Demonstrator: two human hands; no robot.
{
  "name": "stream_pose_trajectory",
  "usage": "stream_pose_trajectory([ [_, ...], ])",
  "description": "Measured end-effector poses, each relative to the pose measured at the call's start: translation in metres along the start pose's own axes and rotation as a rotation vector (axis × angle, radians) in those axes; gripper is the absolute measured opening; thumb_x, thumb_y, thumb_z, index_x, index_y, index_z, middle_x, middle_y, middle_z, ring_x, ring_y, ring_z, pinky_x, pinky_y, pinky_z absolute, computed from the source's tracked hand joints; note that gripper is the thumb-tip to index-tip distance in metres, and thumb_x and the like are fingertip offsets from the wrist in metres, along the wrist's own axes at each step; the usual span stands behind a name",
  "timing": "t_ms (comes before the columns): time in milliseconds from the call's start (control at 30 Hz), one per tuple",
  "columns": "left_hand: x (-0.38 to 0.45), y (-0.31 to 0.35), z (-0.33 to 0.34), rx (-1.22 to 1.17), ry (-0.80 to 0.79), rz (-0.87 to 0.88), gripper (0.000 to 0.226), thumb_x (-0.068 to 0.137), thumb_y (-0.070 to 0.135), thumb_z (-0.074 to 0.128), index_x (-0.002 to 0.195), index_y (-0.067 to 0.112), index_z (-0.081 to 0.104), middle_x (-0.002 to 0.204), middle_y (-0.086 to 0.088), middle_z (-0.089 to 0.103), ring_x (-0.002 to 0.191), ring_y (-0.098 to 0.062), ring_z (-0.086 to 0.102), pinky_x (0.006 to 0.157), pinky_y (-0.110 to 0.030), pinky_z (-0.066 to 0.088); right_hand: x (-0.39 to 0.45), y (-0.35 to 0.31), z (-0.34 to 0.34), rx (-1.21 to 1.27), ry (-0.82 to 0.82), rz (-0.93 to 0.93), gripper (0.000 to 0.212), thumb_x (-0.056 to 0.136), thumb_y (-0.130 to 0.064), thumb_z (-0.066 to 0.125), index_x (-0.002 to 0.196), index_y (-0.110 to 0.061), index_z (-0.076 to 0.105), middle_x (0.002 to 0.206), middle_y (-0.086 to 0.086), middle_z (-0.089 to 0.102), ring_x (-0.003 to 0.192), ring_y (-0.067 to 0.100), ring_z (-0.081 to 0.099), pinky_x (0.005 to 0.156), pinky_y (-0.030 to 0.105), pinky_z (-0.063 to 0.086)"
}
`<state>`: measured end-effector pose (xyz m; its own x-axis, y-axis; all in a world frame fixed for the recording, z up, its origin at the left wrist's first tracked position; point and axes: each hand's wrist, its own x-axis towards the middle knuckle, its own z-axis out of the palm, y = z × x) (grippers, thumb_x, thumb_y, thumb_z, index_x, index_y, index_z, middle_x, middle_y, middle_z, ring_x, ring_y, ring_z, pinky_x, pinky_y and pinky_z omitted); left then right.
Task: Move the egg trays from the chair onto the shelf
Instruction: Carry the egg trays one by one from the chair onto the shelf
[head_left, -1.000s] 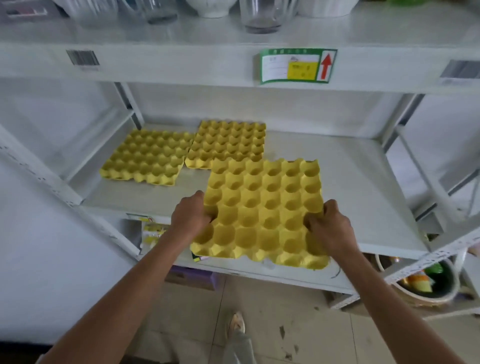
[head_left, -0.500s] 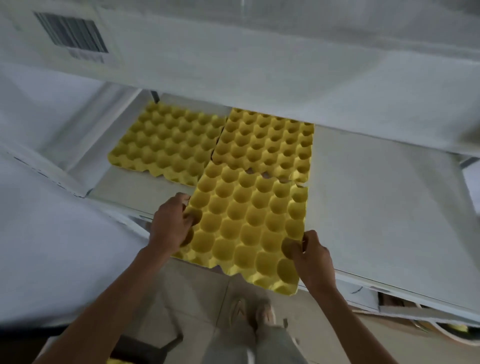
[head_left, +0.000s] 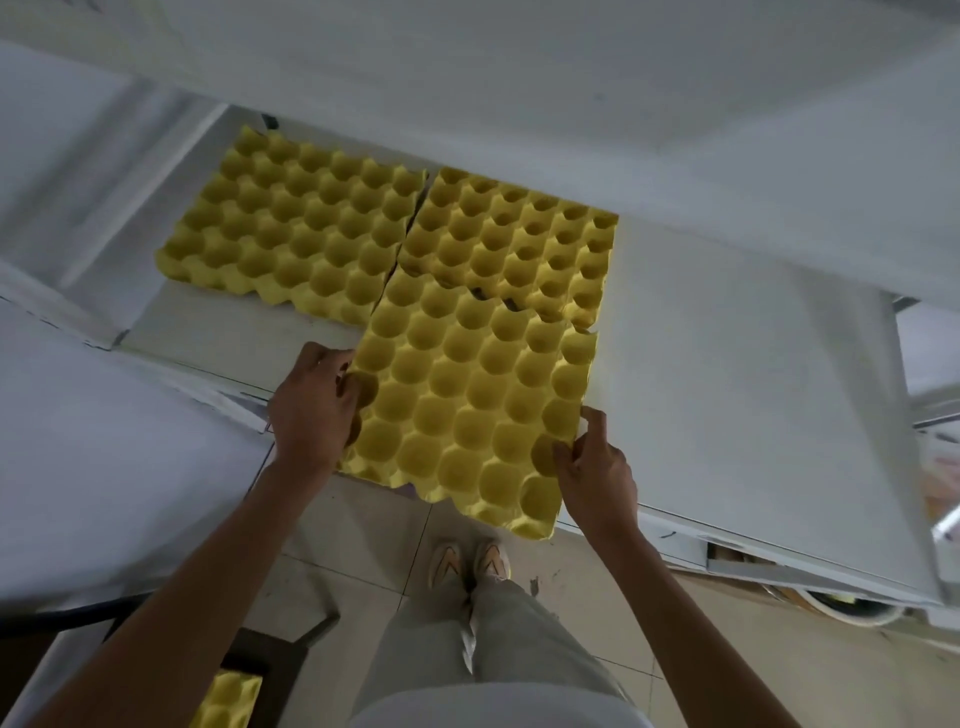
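I hold a yellow egg tray (head_left: 467, 400) by both sides, my left hand (head_left: 314, 402) on its left edge and my right hand (head_left: 592, 467) on its right near corner. Its far edge overlaps a second yellow tray (head_left: 519, 239) lying on the white shelf (head_left: 727, 364); its near part overhangs the shelf's front edge. A third yellow tray (head_left: 296, 228) lies flat on the shelf at the back left. At the bottom left, part of another yellow tray (head_left: 228, 699) shows on the dark chair (head_left: 275, 660).
The upper shelf board (head_left: 519, 78) hangs low over the back of the trays. The shelf's right half is bare white board. A shelf upright (head_left: 909, 467) stands at the right. My feet (head_left: 467, 558) are on the tiled floor below the tray.
The tray has gone forward and down onto the shelf, its far edge now over the middle tray. My head has tilted down, so the chair and my feet come into view.
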<state>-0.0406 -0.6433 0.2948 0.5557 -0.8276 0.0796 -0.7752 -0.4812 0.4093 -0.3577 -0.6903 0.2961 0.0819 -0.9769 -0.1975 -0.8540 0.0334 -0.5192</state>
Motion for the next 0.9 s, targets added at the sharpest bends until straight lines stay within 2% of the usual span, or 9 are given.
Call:
stream_pose_trajectory([
  [100,-0.002,0.002,-0.002,0.01,-0.011,0.006,0.029,0.092,0.021,0.068,0.121,0.022,0.071,0.107,0.001,0.062,0.084,-0.024,0.068,0.061,-0.031,0.049,0.0,0.004,-0.002,0.0,-0.015,-0.013,0.041,0.1,-0.034,0.057,0.136,-0.025,0.04,0.09,0.0,0.072,0.076,0.028,0.07,0.059,0.032,0.049],
  [167,-0.004,0.004,-0.008,0.022,-0.018,0.011,0.031,0.093,0.023,0.062,0.124,0.022,0.069,0.109,-0.001,0.064,0.089,-0.026,0.068,0.064,-0.036,0.053,0.001,0.003,-0.008,-0.019,-0.032,-0.011,0.048,0.098,-0.04,0.057,0.14,-0.025,0.04,0.109,0.003,0.07,0.095,0.028,0.068,0.068,0.035,0.051],
  [233,-0.008,0.006,-0.015,0.042,-0.037,0.02,0.036,0.094,0.027,0.057,0.129,0.023,0.065,0.115,-0.004,0.065,0.1,-0.029,0.067,0.069,-0.042,0.058,-0.001,-0.002,-0.017,-0.082,-0.005,-0.056,0.065,0.094,-0.043,0.062,0.149,-0.018,0.038,0.128,0.008,0.059,0.116,0.03,0.056,0.083,0.043,0.053],
  [300,-0.018,0.004,-0.022,0.055,-0.054,0.007,0.042,0.095,0.032,0.056,0.136,0.023,0.059,0.126,-0.005,0.065,0.113,-0.031,0.063,0.078,-0.05,0.059,-0.008,-0.011,-0.027,-0.145,0.082,-0.185,0.072,0.091,-0.039,0.066,0.151,-0.01,0.038,0.135,0.013,0.052,0.123,0.033,0.049,0.093,0.047,0.05],
  [400,-0.052,-0.008,-0.032,0.008,-0.039,-0.06,0.053,0.094,0.031,0.058,0.145,0.018,0.056,0.146,-0.004,0.057,0.132,-0.03,0.053,0.094,-0.052,0.055,-0.024,-0.032,-0.033,-0.168,0.121,-0.475,0.064,0.09,-0.031,0.064,0.147,-0.008,0.046,0.142,0.01,0.05,0.13,0.031,0.047,0.102,0.045,0.047],
  [567,-0.174,-0.054,-0.054,-0.055,0.121,-0.295,0.054,0.097,0.03,0.06,0.148,0.017,0.053,0.161,-0.003,0.042,0.145,-0.028,0.04,0.107,-0.05,0.046,-0.09,-0.068,-0.013,0.064,-0.047,-0.879,0.053,0.094,-0.028,0.055,0.144,-0.012,0.055,0.153,0.003,0.048,0.147,0.026,0.039,0.119,0.039,0.034],
  [667,-0.273,-0.074,-0.065,-0.011,0.158,-0.386,0.057,0.093,0.029,0.061,0.145,0.005,0.058,0.156,-0.016,0.049,0.142,-0.036,0.047,0.113,-0.047,0.04,-0.146,-0.073,0.014,0.053,-0.18,-1.079,0.054,0.092,-0.025,0.057,0.143,-0.007,0.057,0.152,0.007,0.051,0.145,0.027,0.042,0.118,0.038,0.031],
  [767,-0.366,-0.082,-0.068,0.022,0.042,-0.5,0.061,0.09,0.028,0.063,0.144,-0.001,0.056,0.148,-0.022,0.054,0.139,-0.039,0.05,0.116,-0.044,0.037,-0.196,-0.07,0.05,-0.164,-0.41,-1.182,0.06,0.094,-0.027,0.055,0.151,-0.008,0.047,0.158,0.008,0.043,0.149,0.024,0.035,0.122,0.036,0.028],
  [900,-0.474,-0.097,-0.064,0.03,-0.145,-0.684,0.061,0.095,0.028,0.064,0.151,0.008,0.05,0.156,-0.015,0.047,0.144,-0.033,0.043,0.113,-0.041,0.039,-0.252,-0.049,0.097,-0.313,-0.673,-1.144,0.055,0.097,-0.029,0.055,0.148,-0.01,0.047,0.154,0.007,0.045,0.145,0.024,0.037,0.114,0.037,0.035],
])
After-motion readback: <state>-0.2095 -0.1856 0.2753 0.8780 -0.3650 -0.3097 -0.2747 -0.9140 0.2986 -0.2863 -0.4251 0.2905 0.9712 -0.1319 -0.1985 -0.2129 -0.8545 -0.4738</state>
